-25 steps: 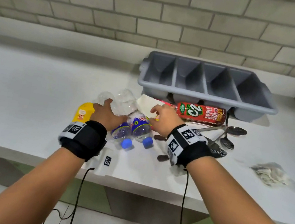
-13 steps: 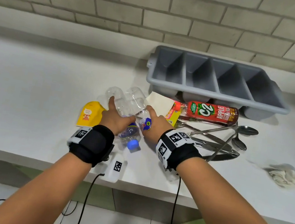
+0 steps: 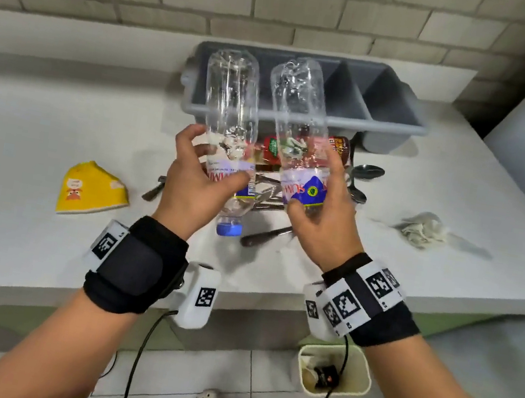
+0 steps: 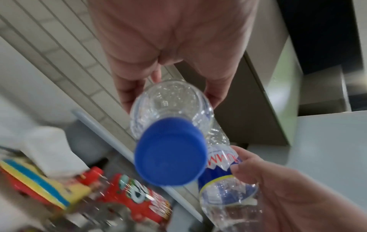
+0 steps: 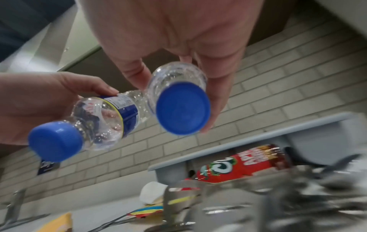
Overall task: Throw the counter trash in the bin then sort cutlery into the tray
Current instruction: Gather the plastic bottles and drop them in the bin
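Note:
I hold two clear plastic bottles with blue caps above the counter, bases pointing away from me. My left hand grips the left bottle round its label; its cap fills the left wrist view. My right hand grips the right bottle, whose cap points at that wrist. Behind them stands the grey cutlery tray, its compartments bare where I can see. Spoons and a knife handle lie beneath my hands.
A red C2 bottle lies in front of the tray. A yellow wrapper lies at the left of the counter, a crumpled tissue at the right. A cream bin stands on the floor below the counter's edge.
Both hands have lifted the two bottles off the counter and raised them towards me. The view has tilted down, and the bin now shows fully.

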Motion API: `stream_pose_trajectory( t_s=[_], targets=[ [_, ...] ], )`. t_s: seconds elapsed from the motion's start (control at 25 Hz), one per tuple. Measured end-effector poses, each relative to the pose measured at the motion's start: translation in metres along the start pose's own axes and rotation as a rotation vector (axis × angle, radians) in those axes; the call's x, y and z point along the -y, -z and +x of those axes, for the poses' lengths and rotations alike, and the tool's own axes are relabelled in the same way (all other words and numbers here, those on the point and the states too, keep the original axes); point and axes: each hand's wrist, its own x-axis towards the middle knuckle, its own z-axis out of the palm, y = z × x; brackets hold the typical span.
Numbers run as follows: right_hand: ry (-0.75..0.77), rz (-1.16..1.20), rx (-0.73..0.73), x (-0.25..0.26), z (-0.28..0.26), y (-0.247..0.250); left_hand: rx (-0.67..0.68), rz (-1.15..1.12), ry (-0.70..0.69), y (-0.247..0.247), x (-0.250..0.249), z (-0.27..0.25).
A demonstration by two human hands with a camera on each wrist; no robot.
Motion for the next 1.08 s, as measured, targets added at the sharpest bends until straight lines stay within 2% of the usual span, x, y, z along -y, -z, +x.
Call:
stream_pose_trajectory(
  t_s=[0.12, 0.24, 0.36, 0.48, 0.6, 0.68, 0.8, 0.96, 1.08],
  targets=[
    [-0.009, 0.073, -0.213, -0.025, -0.044, 0.060, 0.159, -0.040, -0.107, -0.060, -0.018, -0.036],
    [-0.117, 0.080, -0.448, -0.054, -0.087, 0.120, 0.339, 0.001, -0.183, -0.130, -0.026, -0.076],
    [-0.181, 0.132, -0.662, -0.090, -0.132, 0.173, 0.502, 0.035, -0.212, -0.188, -0.020, -0.117],
    [-0.287, 0.241, -0.764, -0.126, -0.179, 0.210, 0.693, 0.090, -0.163, -0.241, -0.006, -0.158],
    [-0.482, 0.285, -0.806, -0.180, -0.224, 0.218, 0.861, 0.224, -0.102, -0.281, 0.024, -0.185],
    [-0.657, 0.318, -0.832, -0.217, -0.246, 0.207, 0.900, 0.296, -0.051, -0.300, 0.054, -0.195],
    [-0.854, 0.277, -0.815, -0.263, -0.270, 0.180, 0.945, 0.436, 0.134, -0.329, 0.113, -0.201],
    [-1.036, 0.288, -0.682, -0.335, -0.293, 0.132, 0.997, 0.621, 0.257, -0.366, 0.198, -0.197],
    [-1.227, 0.289, -0.553, -0.391, -0.299, 0.095, 1.024, 0.708, 0.350, -0.391, 0.266, -0.193]
  ],
)
